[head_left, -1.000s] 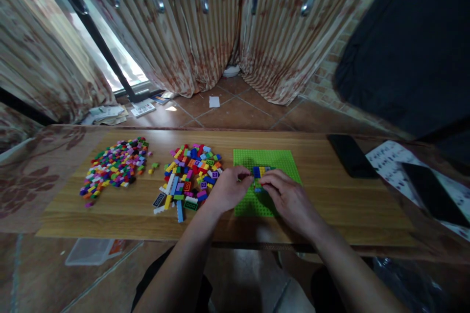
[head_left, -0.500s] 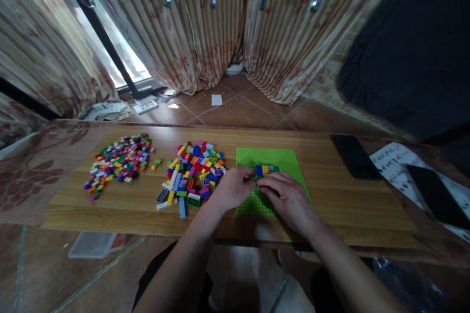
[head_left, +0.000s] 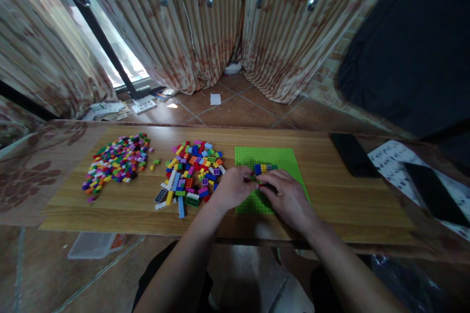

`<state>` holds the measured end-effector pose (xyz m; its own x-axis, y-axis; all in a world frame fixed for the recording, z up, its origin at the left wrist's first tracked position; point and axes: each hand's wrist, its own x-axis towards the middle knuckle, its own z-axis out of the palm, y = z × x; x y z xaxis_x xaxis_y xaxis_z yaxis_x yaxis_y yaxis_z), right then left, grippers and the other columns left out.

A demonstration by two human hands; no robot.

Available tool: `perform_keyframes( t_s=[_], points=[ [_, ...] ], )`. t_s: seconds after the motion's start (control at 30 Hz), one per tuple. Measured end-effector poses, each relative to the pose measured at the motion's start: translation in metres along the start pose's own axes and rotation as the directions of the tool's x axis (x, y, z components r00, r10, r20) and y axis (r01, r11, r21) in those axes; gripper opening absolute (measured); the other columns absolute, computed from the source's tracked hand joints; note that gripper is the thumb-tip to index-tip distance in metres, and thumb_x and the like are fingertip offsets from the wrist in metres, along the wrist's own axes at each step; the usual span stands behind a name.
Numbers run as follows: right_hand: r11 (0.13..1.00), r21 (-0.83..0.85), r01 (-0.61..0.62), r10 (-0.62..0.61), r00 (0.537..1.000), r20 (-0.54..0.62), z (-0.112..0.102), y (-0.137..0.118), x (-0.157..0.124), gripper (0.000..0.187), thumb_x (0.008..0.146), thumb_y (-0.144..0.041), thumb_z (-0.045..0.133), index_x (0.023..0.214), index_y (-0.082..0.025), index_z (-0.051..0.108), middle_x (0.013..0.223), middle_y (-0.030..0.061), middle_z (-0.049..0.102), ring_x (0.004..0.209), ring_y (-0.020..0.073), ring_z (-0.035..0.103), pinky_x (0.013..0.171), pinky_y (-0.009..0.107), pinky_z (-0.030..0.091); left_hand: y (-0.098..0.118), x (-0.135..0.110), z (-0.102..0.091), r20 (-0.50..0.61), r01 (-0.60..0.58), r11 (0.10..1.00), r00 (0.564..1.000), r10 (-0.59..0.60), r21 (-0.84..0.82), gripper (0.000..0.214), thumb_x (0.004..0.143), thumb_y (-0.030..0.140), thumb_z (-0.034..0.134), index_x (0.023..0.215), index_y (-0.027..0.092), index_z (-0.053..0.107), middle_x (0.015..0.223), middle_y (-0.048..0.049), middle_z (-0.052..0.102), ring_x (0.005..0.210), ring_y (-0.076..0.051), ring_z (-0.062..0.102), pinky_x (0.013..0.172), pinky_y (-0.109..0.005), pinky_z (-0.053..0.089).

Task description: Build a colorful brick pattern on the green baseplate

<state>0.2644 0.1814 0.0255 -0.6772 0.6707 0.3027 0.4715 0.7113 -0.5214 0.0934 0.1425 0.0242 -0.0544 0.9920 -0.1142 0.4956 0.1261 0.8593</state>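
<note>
My left hand (head_left: pixel 235 188) and my right hand (head_left: pixel 288 196) are positioned over the green baseplate (head_left: pixel 273 155), fingertips turned inward and close to each other. On each hand the thumb and fingers are set narrow, in a pinching posture. A small spot of red shows at the fingertips of my right hand; whether it is a brick gripped there, I cannot tell. The contents of my left-hand pinch are hidden by the fingers, so that state cannot be told either.

The row of bricks (head_left: pixel 262 168) is located on the baseplate, just beyond my fingertips. Its left end is blue, with yellow next to it; the right end is greenish and lies just beyond my right fingers.

Immediately to the left of my left hand is the pile of larger bricks (head_left: pixel 194 171), in mixed colours. Farther left, well apart from both hands, is the pile of smaller bricks (head_left: pixel 117 159). A few loose pieces (head_left: pixel 156 162) lie between the two piles.

To the right of my right hand, well apart from it, a black flat device (head_left: pixel 354 155) lies on the wooden board (head_left: pixel 341 210). Farther right are a printed sheet (head_left: pixel 385 156) and a second dark device (head_left: pixel 436 195) resting on it.
</note>
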Motion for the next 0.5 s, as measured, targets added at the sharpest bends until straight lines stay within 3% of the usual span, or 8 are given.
perform_keyframes(
  t_s=[0.17, 0.27, 0.4, 0.5],
  points=[
    [0.998, 0.055, -0.044, 0.044, 0.999, 0.001, -0.004, 0.002, 0.000, 0.015, 0.086, -0.017, 0.062, 0.100, -0.021, 0.068, 0.095, 0.0052, 0.068, 0.095, 0.0230, 0.061, 0.085, 0.038, 0.049, 0.007, 0.000, 0.001, -0.032, 0.046, 0.997, 0.999, -0.044, 0.065, 0.018, 0.076, 0.020, 0.065, 0.091, 0.013, 0.071, 0.083, -0.0057, 0.074, 0.078, -0.019, 0.067, 0.071, -0.027, 0.049],
    [0.984, 0.108, -0.144, 0.154, 0.984, -0.085, -0.010, 0.006, 0.002, 0.014, 0.087, -0.024, 0.059, 0.098, -0.021, 0.069, 0.094, 0.0052, 0.068, 0.093, 0.0222, 0.063, 0.084, 0.038, 0.050, 0.010, -0.001, 0.001, -0.044, 0.068, 0.994, 0.997, -0.065, 0.080, 0.024, 0.076, 0.021, 0.067, 0.097, 0.011, 0.071, 0.087, -0.0070, 0.074, 0.080, -0.019, 0.067, 0.073, -0.028, 0.049],
    [0.939, 0.072, -0.337, 0.344, 0.904, -0.254, -0.017, 0.018, 0.004, 0.028, 0.088, -0.034, 0.054, 0.105, -0.017, 0.068, 0.103, 0.0117, 0.069, 0.095, 0.0254, 0.064, 0.085, 0.042, 0.051, 0.013, -0.002, 0.001, -0.050, 0.096, 0.989, 0.995, -0.091, 0.112, 0.023, 0.076, 0.021, 0.065, 0.096, 0.013, 0.072, 0.083, -0.0057, 0.074, 0.073, -0.018, 0.066, 0.067, -0.026, 0.048],
    [0.880, 0.081, -0.467, 0.473, 0.854, -0.216, -0.015, 0.026, 0.005, 0.039, 0.087, -0.037, 0.052, 0.113, -0.012, 0.065, 0.102, 0.0157, 0.071, 0.085, 0.0259, 0.066, 0.079, 0.043, 0.052, 0.016, -0.001, 0.003, -0.062, 0.112, 0.986, 0.993, -0.105, 0.124, 0.023, 0.075, 0.021, 0.065, 0.095, 0.013, 0.073, 0.081, -0.0051, 0.074, 0.071, -0.017, 0.066, 0.065, -0.025, 0.047]
  ],
)
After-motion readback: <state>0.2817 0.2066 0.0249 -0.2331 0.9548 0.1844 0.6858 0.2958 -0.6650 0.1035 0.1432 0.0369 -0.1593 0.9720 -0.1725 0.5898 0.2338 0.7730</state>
